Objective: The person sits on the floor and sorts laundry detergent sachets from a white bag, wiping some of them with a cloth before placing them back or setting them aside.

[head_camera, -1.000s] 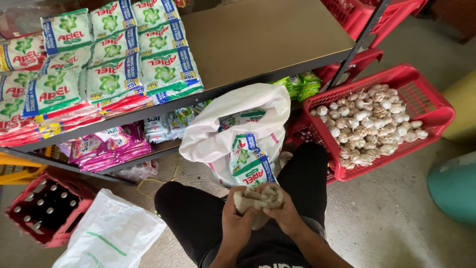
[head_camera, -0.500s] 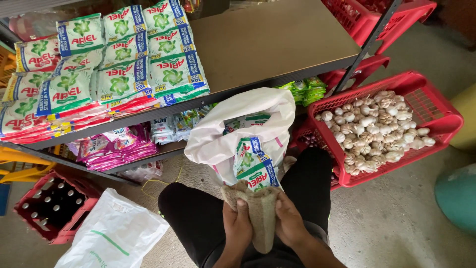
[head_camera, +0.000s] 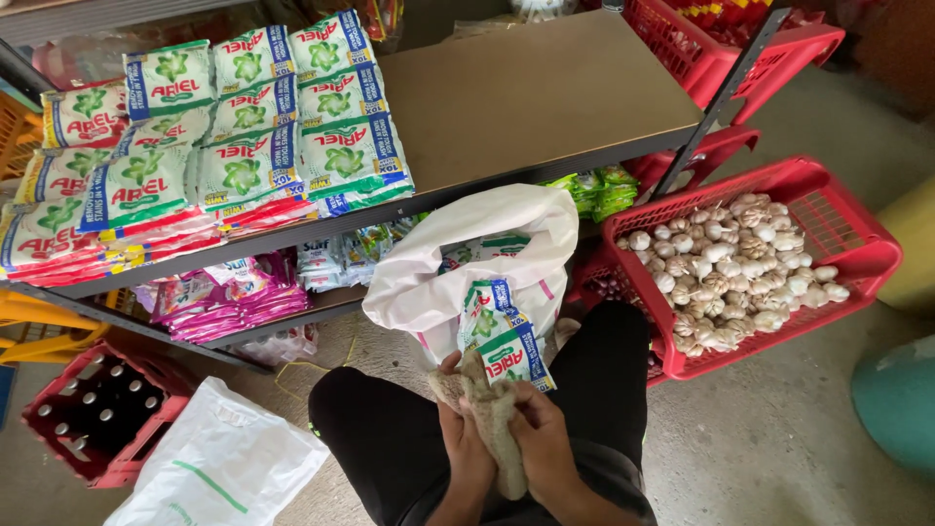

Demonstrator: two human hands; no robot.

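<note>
A crumpled beige cloth rag hangs in front of the person's lap, low in the view, with both hands clamped on it: the left hand grips its left edge, and the right hand pinches its right side, the two hands close together with the cloth between them. Touching the rag's top at 12 o'clock, a strip of green-and-white detergent sachets spills from the mouth of a white plastic bag that stands on the concrete floor. At 2 o'clock a red plastic basket of garlic bulbs sits just beside the person's right knee, leaving a narrow gap. At 11 o'clock a metal-edged shelf carries stacked sachet packs on its left half, while its right half is bare board. At 9 o'clock lie another white plastic sack and a red bottle crate.
</note>
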